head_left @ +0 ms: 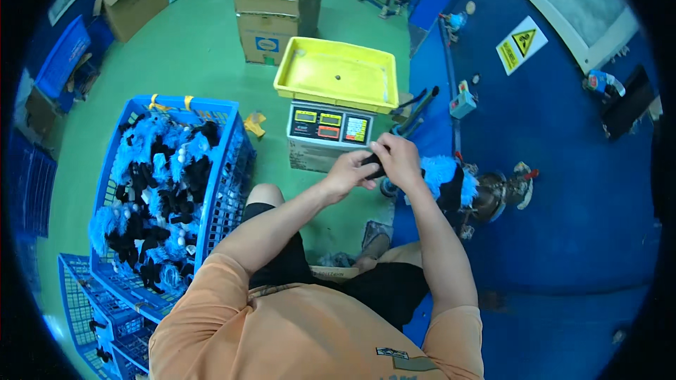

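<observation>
My left hand (pixel 350 174) and my right hand (pixel 398 160) meet in front of the scale. Both have their fingers closed on a small black fabric piece (pixel 376 164), mostly covered by the fingers. Just right of my right wrist, a fluffy blue and black plush piece (pixel 442 177) sits against a round metal fitting (pixel 489 195) on the blue machine wall. Whether the black piece joins that plush is hidden by my forearm. A blue plastic basket (pixel 232 142) at the left is heaped with blue and black plush pieces (pixel 158 176).
A yellow tray (pixel 336 74) rests on a digital scale (pixel 331 130) straight ahead. Behind it stands an open cardboard box (pixel 271 24). More blue baskets (pixel 74 285) stand at the lower left. A warning sign (pixel 521 45) and a window (pixel 581 10) are on the blue wall (pixel 563 169).
</observation>
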Demonstrator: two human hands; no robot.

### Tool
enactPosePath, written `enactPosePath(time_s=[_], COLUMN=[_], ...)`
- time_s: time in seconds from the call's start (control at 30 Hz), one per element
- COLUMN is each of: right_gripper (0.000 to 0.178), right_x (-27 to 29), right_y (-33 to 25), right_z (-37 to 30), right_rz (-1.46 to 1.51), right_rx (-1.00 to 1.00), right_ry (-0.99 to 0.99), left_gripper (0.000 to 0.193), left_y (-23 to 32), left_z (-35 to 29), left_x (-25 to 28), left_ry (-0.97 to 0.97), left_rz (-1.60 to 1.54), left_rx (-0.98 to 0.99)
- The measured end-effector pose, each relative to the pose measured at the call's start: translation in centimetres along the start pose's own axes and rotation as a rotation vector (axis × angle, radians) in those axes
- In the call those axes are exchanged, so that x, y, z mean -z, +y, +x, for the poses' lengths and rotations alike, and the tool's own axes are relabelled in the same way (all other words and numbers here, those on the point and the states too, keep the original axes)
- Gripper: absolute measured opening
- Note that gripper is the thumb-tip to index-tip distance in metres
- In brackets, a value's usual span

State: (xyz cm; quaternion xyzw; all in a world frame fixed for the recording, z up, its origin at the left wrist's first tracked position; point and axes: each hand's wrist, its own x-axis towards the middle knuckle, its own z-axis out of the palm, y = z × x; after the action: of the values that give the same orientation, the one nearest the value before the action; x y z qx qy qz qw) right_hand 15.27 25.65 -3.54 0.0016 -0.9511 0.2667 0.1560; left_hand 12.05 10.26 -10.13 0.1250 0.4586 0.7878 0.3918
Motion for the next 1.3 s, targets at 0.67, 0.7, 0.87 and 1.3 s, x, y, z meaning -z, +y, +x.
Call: enactPosePath(time_s=[0.67, 0.7, 0.87, 1.3], right_gripper=[0.014, 0.016, 0.020, 0.026], right_x=[-1.3, -1.8, -0.9, 0.5], right_y=[0.5, 2.7, 9.5, 12.5], right_z=[-12.6, -14.3, -16.0, -18.9], right_rz=[0.212, 0.201, 0.554, 1.064], right_rx=[-0.194, -0.462, -0.721, -0.830], right_ry=[0.315, 0.392, 0.556, 0.729], left_gripper=[0.019, 0.019, 0.021, 0.022], left_y=[-0.3, -0.4, -0.4, 0.8], left_z=[-1.2, -1.0, -0.5, -2.1], left_x=[-0.4, -0.5, -0.6, 0.0], left_ry=[0.055, 0.054, 0.073, 0.076], left_rz=[0.106, 0.103, 0.079, 0.134], left_rx=[-0.105, -0.104, -0.095, -0.066])
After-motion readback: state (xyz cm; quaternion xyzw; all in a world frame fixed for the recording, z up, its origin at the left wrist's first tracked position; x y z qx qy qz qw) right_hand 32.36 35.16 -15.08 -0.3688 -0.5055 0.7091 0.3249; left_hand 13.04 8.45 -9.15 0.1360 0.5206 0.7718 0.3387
